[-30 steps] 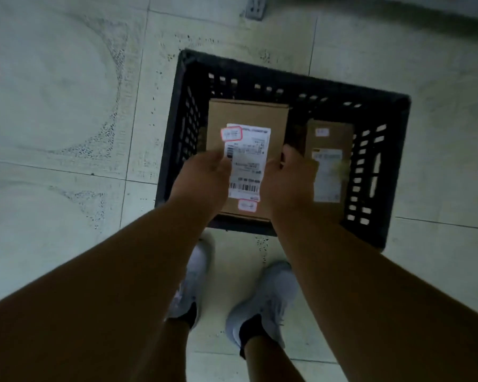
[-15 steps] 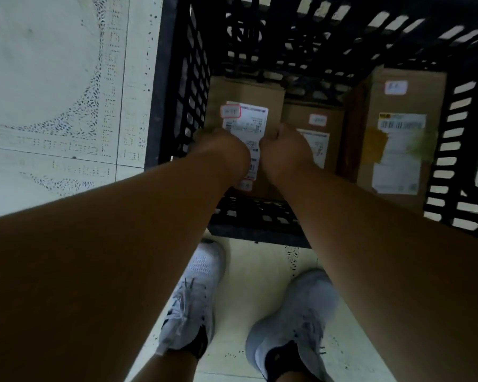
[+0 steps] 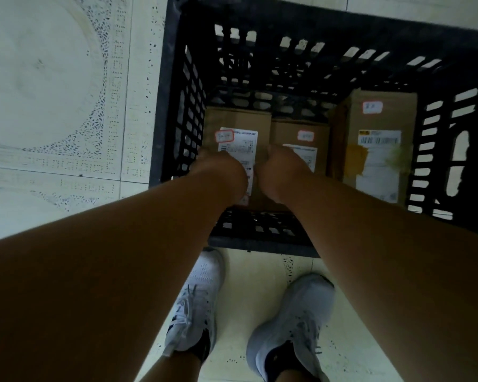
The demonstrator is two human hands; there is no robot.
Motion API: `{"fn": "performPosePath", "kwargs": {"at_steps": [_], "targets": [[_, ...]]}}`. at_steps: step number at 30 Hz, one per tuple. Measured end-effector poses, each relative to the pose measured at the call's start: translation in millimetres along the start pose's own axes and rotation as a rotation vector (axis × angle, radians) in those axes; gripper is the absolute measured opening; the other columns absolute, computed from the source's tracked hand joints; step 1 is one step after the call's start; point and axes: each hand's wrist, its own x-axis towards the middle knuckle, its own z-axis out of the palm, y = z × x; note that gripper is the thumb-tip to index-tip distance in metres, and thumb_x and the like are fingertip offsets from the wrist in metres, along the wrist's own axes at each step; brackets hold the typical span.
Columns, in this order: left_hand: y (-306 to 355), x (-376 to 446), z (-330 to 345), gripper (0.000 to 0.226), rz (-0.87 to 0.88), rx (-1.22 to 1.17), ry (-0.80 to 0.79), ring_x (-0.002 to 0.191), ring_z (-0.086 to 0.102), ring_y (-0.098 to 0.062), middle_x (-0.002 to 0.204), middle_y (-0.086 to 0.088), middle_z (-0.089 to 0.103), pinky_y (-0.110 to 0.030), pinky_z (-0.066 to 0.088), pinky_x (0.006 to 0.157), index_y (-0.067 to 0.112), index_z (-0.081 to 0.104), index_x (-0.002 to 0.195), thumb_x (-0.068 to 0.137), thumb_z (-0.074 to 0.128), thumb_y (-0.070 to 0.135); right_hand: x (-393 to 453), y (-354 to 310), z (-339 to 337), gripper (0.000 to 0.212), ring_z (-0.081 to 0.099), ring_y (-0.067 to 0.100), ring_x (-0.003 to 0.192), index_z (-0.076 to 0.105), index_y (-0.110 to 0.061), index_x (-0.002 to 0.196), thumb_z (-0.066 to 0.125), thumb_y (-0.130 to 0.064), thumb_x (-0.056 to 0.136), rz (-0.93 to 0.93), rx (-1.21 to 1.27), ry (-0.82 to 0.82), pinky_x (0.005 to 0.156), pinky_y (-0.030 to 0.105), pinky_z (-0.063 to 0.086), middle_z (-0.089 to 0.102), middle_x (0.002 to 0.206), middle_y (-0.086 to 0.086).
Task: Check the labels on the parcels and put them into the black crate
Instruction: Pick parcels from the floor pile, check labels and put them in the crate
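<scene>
Already the black crate, standing on the tiled floor, holds three cardboard parcels. Both hands reach down inside it: the left hand and the right hand grip the near end of the labelled parcel at the crate's left wall, lowering or seating it on the bottom. A second parcel lies just beside it in the middle, and a taller parcel stands against the right wall. I judge this one nearly placed, release remaining. Whether more parcels wait outside, I cannot tell.
</scene>
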Motion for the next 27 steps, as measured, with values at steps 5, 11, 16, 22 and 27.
{"fn": "performPosePath", "kwargs": {"at_steps": [5, 11, 16, 22, 27], "targets": [[14, -85, -63, 0.049, 0.054, -0.450, 0.272, 0.111, 0.060, -0.028, 0.134, -0.005, 0.053, -0.043, 0.055, 0.088, 0.027, 0.049, 0.137, 0.091, 0.047, 0.011, -74, -45, -55, 0.032, 0.058, 0.022, 0.115, 0.055, -0.012, 0.132, 0.045, -0.016, 0.102, -0.127, 0.045, 0.337, 0.089, 0.027, 0.045, 0.058, 0.131, 0.009], [49, -273, -185, 0.029, 0.304, -0.532, 0.530, 0.091, 0.056, -0.012, 0.116, 0.000, 0.057, -0.027, 0.049, 0.074, 0.020, 0.057, 0.119, 0.097, 0.043, 0.009, -250, -129, -165, 0.026, 0.058, 0.003, 0.100, 0.060, -0.018, 0.125, 0.055, -0.022, 0.100, -0.259, 0.293, 0.647, 0.089, 0.020, 0.050, 0.062, 0.120, -0.002], [72, -418, -268, 0.026, 0.559, -0.555, 0.628, 0.087, 0.049, -0.005, 0.103, 0.004, 0.056, -0.012, 0.037, 0.068, 0.016, 0.061, 0.108, 0.094, 0.044, 0.003, -414, -191, -239, 0.017, 0.057, -0.013, 0.083, 0.058, -0.031, 0.114, 0.059, -0.027, 0.097, -0.253, 0.418, 0.771, 0.069, 0.001, 0.044, 0.058, 0.097, -0.024], [105, -547, -347, 0.022, 0.822, -0.640, 0.659, 0.089, 0.053, -0.005, 0.104, 0.008, 0.054, -0.019, 0.043, 0.072, 0.023, 0.057, 0.107, 0.097, 0.043, 0.009, -566, -240, -296, 0.017, 0.055, -0.017, 0.093, 0.055, -0.037, 0.105, 0.064, -0.028, 0.093, -0.293, 0.525, 1.028, 0.073, 0.003, 0.043, 0.058, 0.098, -0.027], [131, -620, -384, 0.013, 1.017, -0.558, 0.678, 0.081, 0.056, -0.004, 0.097, 0.010, 0.056, -0.022, 0.043, 0.065, 0.032, 0.053, 0.103, 0.099, 0.046, 0.022, -656, -240, -329, 0.022, 0.058, -0.011, 0.097, 0.055, -0.034, 0.110, 0.066, -0.028, 0.092, -0.316, 0.589, 1.159, 0.077, 0.008, 0.048, 0.060, 0.101, -0.024]]}}
